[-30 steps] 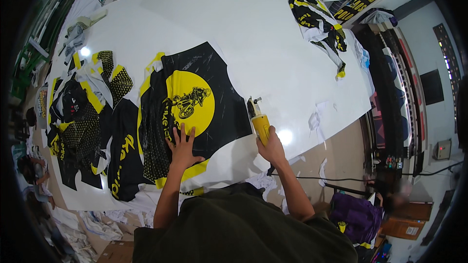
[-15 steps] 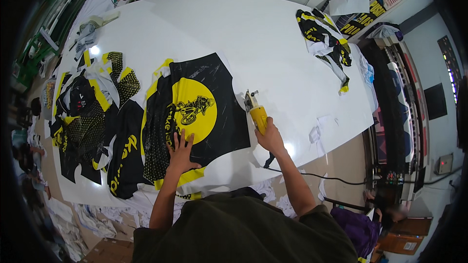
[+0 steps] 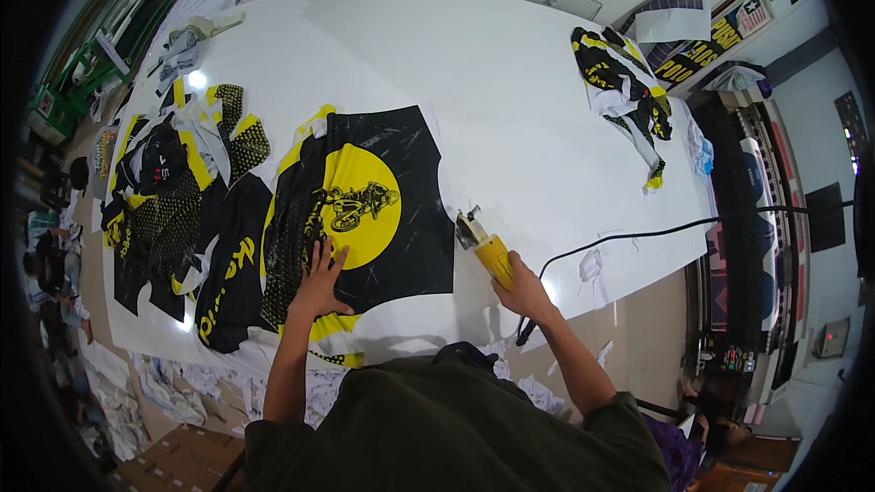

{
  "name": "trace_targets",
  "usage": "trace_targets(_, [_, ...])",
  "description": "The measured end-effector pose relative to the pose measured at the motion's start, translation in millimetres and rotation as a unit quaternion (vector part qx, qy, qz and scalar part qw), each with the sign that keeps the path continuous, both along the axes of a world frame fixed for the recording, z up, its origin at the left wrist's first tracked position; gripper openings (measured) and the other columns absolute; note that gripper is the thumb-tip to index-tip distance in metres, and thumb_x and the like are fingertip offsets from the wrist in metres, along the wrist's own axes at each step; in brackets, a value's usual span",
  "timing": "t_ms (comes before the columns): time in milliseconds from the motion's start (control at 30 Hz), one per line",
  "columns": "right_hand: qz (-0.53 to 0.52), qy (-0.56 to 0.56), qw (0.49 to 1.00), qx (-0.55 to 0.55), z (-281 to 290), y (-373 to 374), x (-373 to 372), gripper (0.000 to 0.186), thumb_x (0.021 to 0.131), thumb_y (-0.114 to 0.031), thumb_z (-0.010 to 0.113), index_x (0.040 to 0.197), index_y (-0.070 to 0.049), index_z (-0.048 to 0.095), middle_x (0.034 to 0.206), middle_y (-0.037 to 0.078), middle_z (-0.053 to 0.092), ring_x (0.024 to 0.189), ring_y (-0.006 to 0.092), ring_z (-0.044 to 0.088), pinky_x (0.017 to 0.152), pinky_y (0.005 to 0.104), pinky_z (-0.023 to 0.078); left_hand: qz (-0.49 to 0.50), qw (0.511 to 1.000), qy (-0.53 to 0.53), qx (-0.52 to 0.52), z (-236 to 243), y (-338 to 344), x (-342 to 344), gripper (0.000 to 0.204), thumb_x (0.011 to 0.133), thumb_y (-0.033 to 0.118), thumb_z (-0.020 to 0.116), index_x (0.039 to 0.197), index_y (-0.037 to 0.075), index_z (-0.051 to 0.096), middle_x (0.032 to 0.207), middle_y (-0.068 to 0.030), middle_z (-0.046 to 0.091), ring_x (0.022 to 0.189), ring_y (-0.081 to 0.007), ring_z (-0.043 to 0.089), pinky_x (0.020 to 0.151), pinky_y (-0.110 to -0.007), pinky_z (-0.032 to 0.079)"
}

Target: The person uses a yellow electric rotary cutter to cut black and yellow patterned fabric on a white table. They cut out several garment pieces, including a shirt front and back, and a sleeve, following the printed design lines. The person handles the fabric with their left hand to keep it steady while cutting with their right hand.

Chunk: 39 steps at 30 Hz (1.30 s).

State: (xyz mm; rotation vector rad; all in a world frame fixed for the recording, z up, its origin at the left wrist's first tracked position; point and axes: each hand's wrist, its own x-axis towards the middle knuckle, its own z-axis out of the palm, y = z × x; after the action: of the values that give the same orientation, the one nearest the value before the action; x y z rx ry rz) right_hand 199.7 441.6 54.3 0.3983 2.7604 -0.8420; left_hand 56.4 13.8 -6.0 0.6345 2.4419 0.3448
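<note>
My left hand rests open, fingers spread, on the lower left of a black fabric panel printed with a yellow circle and a motorbike rider. Under it, dotted and yellow layers stick out at the left and bottom. My right hand is closed round a yellow electric fabric cutter; its metal head is at the panel's right edge, whether touching I cannot tell. The power cord loops from beside that hand across the white table to the right.
Black-and-yellow fabric piles lie at left and far right, grey scraps at back left. Green frames stand beyond the left end, a long machine beyond the right. People are at the left and lower right.
My left hand has slid slightly left on the panel. Over the last half second the cutter moved nearer me along the right edge. The cord now lies higher across the table. The view has shifted.
</note>
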Motion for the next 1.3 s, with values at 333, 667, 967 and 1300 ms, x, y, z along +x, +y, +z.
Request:
trace_targets(333, [0.033, 0.024, 0.999, 0.018, -5.2, 2.4, -22.2, 0.054, 0.093, -0.024, 0.069, 0.131, 0.002, 0.042, 0.107, 0.034, 0.065, 0.098, 0.0531, 0.067, 0.083, 0.0571, 0.055, 0.005, 1.0, 0.002, 0.003, -2.0, -1.4, 0.0, 0.148, 0.049, 0.036, 0.103, 0.169, 0.028, 0.017, 0.177, -0.0112, -0.004, 0.162, -0.0393, -0.004, 0.121, -0.073, 0.024])
trace_targets(667, [0.006, 0.007, 1.0, 0.013, -6.3, -21.8, -46.1, 0.062, 0.092, -0.026, 0.071, 0.134, 0.005, 0.038, 0.106, 0.038, 0.066, 0.097, 0.055, 0.068, 0.083, 0.057, 0.056, 0.0, 1.0, 0.002, 0.004, -0.1, -1.8, -1.4, 0.148, 0.049, 0.037, 0.103, 0.169, 0.027, 0.018, 0.177, -0.0123, -0.003, 0.162, -0.0396, -0.004, 0.121, -0.073, 0.025])
trace_targets(967, [-0.045, 0.027, 0.998, 0.038, -14.8, -56.3, -79.4, 0.058, 0.093, -0.026, 0.07, 0.132, 0.004, 0.039, 0.1, 0.039, 0.069, 0.09, 0.0552, 0.07, 0.078, 0.0577, 0.057, 0.009, 0.998, 0.01, 0.067, -16.4, -10.3, 0.4, 0.148, 0.047, 0.038, 0.103, 0.169, 0.025, 0.02, 0.176, -0.0153, -0.003, 0.162, -0.0426, -0.004, 0.118, -0.078, 0.024])
trace_targets(1300, [-0.139, 0.022, 0.99, 0.029, -10.2, -95.0, -126.6, 0.057, 0.093, -0.028, 0.07, 0.127, 0.005, 0.039, 0.097, 0.041, 0.069, 0.086, 0.0548, 0.071, 0.075, 0.0557, 0.059, 0.004, 0.998, 0.005, 0.059, -16.0, -12.2, -1.3, 0.145, 0.05, 0.039, 0.103, 0.168, 0.024, 0.021, 0.176, -0.0161, -0.005, 0.162, -0.0414, -0.005, 0.115, -0.072, 0.036])
